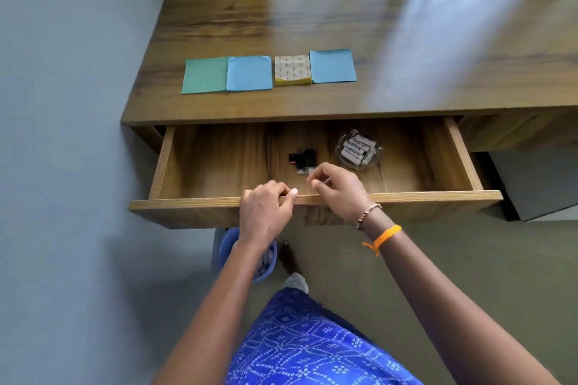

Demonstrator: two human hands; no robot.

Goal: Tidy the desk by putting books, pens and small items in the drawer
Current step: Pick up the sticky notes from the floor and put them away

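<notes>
drawer (463,159) stands pulled out. left hand (266,212) grips its front edge, fingers curled over. right hand (337,187) hovers inside, fingertips pinched together.

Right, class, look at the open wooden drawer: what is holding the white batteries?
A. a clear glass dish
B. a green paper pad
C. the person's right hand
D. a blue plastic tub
A: the white batteries lie inside the clear glass dish at the right of the open wooden drawer.

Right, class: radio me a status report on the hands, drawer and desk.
Left hand grips open drawer front. Right hand curled inside, contents unclear. Four paper pads on desk. Nothing blocking.
</notes>
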